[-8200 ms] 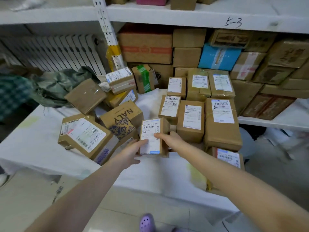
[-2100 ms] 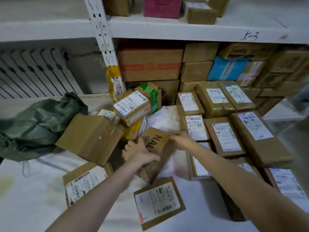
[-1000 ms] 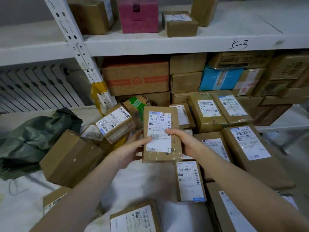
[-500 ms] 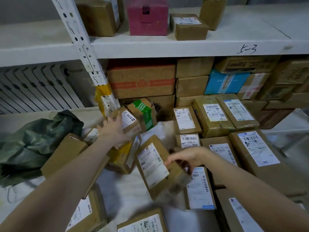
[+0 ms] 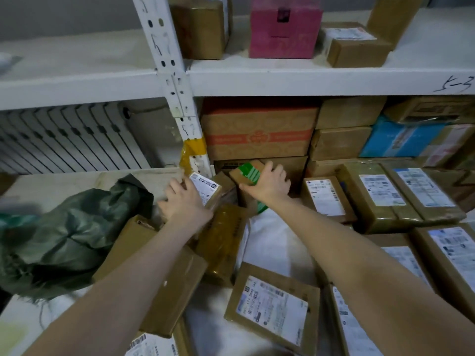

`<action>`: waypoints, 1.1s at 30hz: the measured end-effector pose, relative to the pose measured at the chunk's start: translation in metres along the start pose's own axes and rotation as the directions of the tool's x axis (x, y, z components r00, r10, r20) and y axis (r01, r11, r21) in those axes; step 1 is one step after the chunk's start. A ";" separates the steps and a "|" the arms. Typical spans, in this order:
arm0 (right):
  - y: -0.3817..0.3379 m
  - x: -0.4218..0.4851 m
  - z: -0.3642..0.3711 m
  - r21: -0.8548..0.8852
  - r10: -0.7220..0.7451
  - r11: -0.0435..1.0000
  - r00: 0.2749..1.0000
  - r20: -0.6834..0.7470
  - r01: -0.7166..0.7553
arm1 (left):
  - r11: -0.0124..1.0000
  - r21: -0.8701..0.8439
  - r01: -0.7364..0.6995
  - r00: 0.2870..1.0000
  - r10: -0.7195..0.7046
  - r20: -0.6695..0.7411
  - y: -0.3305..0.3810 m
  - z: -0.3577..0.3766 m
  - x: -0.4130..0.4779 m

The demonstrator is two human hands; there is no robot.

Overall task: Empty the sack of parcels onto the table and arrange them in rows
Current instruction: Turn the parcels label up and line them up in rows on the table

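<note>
Nearest the camera, a labelled parcel (image 5: 272, 301) is lying face up on the white table (image 5: 275, 242). A plain box (image 5: 177, 286) is lying partly under the person's left forearm, and a taped parcel (image 5: 223, 242) is leaning just beyond them. To the right, rows of parcels (image 5: 377, 194) are lying label-up, side by side. To the left, the green sack (image 5: 64, 237) is slumping crumpled on the table, just beside the plain box. Further in, the left hand (image 5: 186, 201) is gripping a small box (image 5: 207, 185) with a white label, its fingers curling round the box's left end. Just beside it, the right hand (image 5: 270, 185) is clasping a green-striped box (image 5: 248, 172), the fingers bending over its far edge and the thumb pressing its near side. Behind them, a shelf (image 5: 282, 80) is holding stacked cartons (image 5: 259, 134) below and a pink box (image 5: 285, 29) above, and a radiator (image 5: 64, 140) is standing at the far left.
</note>
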State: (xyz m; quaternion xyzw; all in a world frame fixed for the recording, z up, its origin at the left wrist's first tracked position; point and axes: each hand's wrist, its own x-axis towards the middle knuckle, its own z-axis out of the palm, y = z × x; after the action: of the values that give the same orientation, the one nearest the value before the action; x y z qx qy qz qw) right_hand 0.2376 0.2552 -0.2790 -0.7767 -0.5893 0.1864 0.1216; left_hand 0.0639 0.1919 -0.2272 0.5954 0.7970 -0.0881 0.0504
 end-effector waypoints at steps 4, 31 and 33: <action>-0.015 0.028 0.023 -0.089 0.049 0.995 0.992 0.113 -0.039 | 1.000 -0.003 -0.021 0.991 0.021 0.135 -0.007 0.012 0.015; 0.141 -0.054 -0.055 -0.236 -0.774 0.630 0.620 -0.127 0.740 | 0.049 -0.781 0.623 0.675 0.469 0.569 0.098 0.020 -0.006; 0.149 -0.054 -0.058 0.028 -0.548 0.834 0.833 -0.069 0.551 | -0.017 -0.795 0.606 0.708 0.466 0.530 0.105 0.033 -0.005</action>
State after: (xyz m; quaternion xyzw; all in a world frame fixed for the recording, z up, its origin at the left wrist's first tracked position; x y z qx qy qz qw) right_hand 0.3794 0.1643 -0.2798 -0.5766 -0.7792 0.1350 0.2051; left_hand 0.1655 0.2096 -0.2675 0.2355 0.5498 0.2867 0.7484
